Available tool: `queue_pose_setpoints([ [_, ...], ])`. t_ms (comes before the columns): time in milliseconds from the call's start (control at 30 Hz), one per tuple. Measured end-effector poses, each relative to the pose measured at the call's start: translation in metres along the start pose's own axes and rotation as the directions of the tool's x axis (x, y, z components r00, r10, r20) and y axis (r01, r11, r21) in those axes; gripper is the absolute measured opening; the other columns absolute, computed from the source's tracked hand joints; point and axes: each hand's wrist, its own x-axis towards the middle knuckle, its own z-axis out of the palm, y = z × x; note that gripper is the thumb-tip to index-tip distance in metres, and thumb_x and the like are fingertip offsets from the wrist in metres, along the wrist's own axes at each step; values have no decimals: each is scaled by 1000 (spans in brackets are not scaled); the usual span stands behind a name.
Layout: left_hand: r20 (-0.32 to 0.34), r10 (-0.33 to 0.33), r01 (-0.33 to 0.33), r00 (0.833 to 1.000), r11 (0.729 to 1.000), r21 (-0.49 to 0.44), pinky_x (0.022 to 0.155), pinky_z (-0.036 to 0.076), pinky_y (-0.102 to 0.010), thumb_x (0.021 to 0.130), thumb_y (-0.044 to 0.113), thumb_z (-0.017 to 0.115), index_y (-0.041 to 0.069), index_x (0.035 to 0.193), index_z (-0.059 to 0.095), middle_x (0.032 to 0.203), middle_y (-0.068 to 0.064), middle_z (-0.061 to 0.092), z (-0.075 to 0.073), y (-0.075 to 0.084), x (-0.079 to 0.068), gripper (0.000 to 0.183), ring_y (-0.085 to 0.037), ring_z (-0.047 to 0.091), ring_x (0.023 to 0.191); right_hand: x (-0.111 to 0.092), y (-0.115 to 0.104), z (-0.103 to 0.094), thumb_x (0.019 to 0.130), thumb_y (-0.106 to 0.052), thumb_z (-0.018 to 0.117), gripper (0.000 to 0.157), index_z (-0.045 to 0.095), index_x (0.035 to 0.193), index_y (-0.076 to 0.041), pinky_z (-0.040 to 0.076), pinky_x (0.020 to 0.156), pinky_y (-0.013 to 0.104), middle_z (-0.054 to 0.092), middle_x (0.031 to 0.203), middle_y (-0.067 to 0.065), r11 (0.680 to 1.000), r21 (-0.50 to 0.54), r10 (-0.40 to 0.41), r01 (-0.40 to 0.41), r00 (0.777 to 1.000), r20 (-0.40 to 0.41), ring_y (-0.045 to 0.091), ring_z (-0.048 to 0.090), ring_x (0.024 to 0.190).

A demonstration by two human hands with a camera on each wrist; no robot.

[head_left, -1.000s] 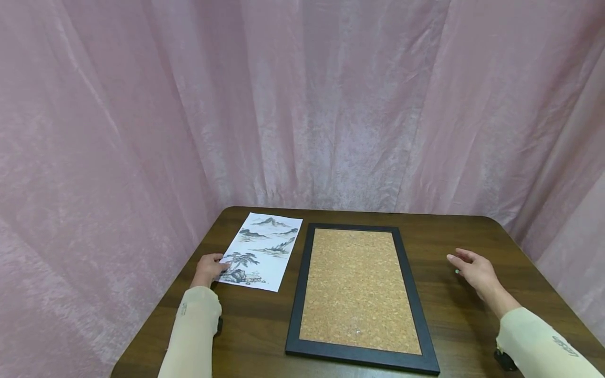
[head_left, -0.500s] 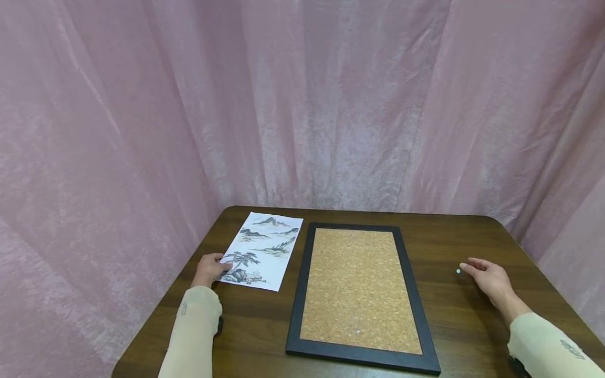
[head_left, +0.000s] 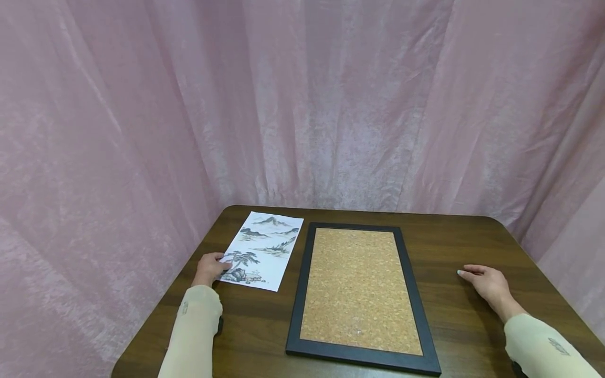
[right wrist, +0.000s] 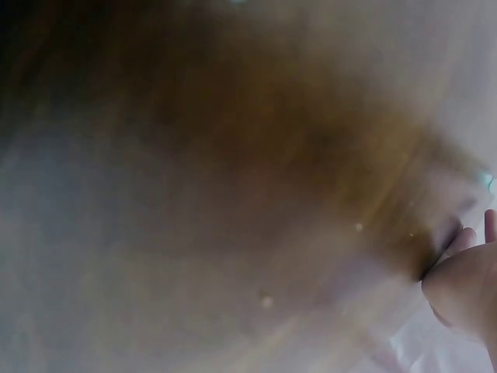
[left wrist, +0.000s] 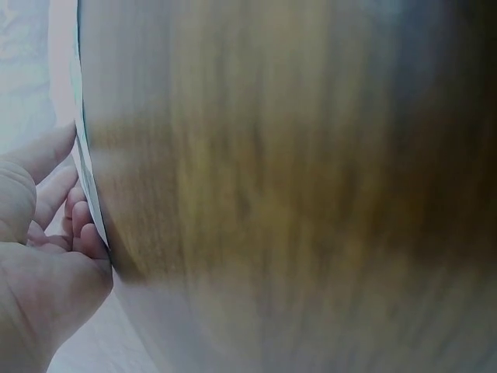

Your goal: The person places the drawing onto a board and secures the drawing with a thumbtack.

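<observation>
In the head view, my left hand (head_left: 210,268) grips the left edge of a paper print (head_left: 267,244) showing ink mountains and trees, its thumb lying on top. The left wrist view shows the paper's thin edge (left wrist: 82,140) against the fingers. On the table's right side, my right hand (head_left: 491,286) has thumb and index fingertips right at a small pale green piece (head_left: 459,272). I cannot tell whether they pinch it. Green also shows past the fingers in the right wrist view, at that view's right edge, where only part of the hand (right wrist: 462,295) appears.
Between the hands lies a cork board (head_left: 356,289) in a black frame (head_left: 295,304), a small pale mark near its lower end. It rests on a dark wooden table (head_left: 454,231) with rounded far corners. Pink curtains (head_left: 359,105) hang behind.
My right hand first drew back to the right of the small green piece, then lowered until its fingertips came right up to it. The left hand and the print stay in place.
</observation>
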Motion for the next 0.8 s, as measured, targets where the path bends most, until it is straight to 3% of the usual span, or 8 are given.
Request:
queue_pose_setpoints([
  [333,-11,23,-22,1000,998,55,102,41,-54,92,11,69,-13,135,50,139,-34,47,1,-2,1,53,-46,49,123,2,-3,2,100,-34,59,46,65,121,7,33,97,63,51,132,36,989,-131,-74,66,996,-57,58,41,122],
  [500,-18,40,-39,999,997,72,101,42,-54,91,12,69,-13,133,53,136,-34,49,2,-6,4,52,-46,50,121,2,-2,4,100,-31,58,42,67,117,6,33,96,64,54,129,35,987,-148,-73,63,996,-60,59,42,120],
  [800,-32,38,-37,999,998,41,86,52,-49,90,10,70,-14,131,53,131,-35,52,4,-5,3,51,-44,62,105,1,-7,7,100,-30,59,40,67,120,4,35,94,65,53,131,35,987,-152,-72,61,995,-69,58,42,120],
])
